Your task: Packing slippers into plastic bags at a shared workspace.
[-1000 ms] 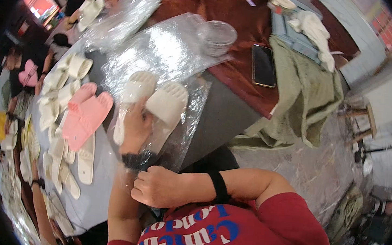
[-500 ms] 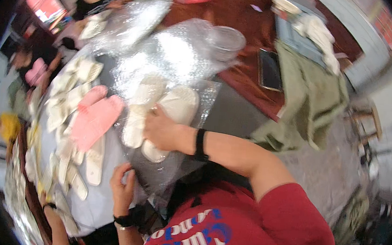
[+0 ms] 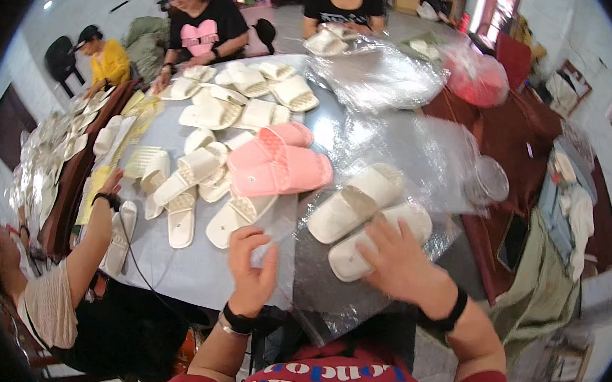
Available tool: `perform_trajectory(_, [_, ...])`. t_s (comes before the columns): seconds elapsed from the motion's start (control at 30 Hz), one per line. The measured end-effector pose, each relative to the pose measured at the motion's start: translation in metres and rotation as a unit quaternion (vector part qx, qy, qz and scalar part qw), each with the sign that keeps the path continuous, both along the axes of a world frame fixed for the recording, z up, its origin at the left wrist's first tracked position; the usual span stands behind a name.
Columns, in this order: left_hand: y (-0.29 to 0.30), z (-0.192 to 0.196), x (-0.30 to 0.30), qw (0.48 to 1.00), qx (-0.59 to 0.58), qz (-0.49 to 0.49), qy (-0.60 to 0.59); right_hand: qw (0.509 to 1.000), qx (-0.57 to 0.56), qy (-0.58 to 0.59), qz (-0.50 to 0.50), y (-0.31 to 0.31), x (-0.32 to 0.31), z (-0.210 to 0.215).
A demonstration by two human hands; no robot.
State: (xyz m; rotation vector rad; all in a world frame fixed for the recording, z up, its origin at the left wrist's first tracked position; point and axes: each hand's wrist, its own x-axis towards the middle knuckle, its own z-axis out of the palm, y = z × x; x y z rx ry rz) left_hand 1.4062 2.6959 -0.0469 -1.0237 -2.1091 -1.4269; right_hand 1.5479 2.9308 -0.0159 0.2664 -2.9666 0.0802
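My right hand (image 3: 405,265) rests over the nearer of two cream slippers (image 3: 343,260), with its slightly blurred fingers spread across the strap. Close beside it lies the other cream slipper (image 3: 334,215). Both slippers are on a clear plastic bag (image 3: 329,298), spread over the dark part of the table. My left hand (image 3: 251,273) hovers at the table's near edge, left of the bag, thumb apart and fingers bent, with nothing visible in it. Just beyond it are a pair of pink slippers (image 3: 279,167) and a cream slipper (image 3: 227,224).
Several cream slippers (image 3: 215,110) cover the table's left and far side. More clear plastic (image 3: 381,77) lies at the back, and a round clear container (image 3: 487,181) stands on the right beside a dark phone (image 3: 512,242). A co-worker's arm (image 3: 94,245) reaches in from the left.
The view has swung left, so the slippers sit further right in it. My right hand has shifted from between the two slippers onto the nearer one, its fingers now more spread.
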Motion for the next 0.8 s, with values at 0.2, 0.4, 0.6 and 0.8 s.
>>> perform_trajectory(0.2, [0.044,-0.036,-0.024,0.971,-0.239,-0.004,0.013,0.983,-0.024,-0.153,0.095,-0.046,0.041,-0.036])
perform_trajectory(0.4, [0.036,-0.07,-0.034,0.927,-0.37,-0.012,-0.064,0.998,-0.021,-0.009,0.059,-0.06,0.043,-0.087])
perform_trajectory(0.6, [0.035,-0.062,-0.033,0.931,-0.359,0.0,-0.067,0.993,-0.113,-0.01,0.037,-0.059,0.034,-0.077])
perform_trajectory(0.8, [0.031,-0.052,-0.028,0.915,-0.376,-0.074,-0.126,0.994,-0.09,0.049,0.043,-0.054,0.027,-0.077])
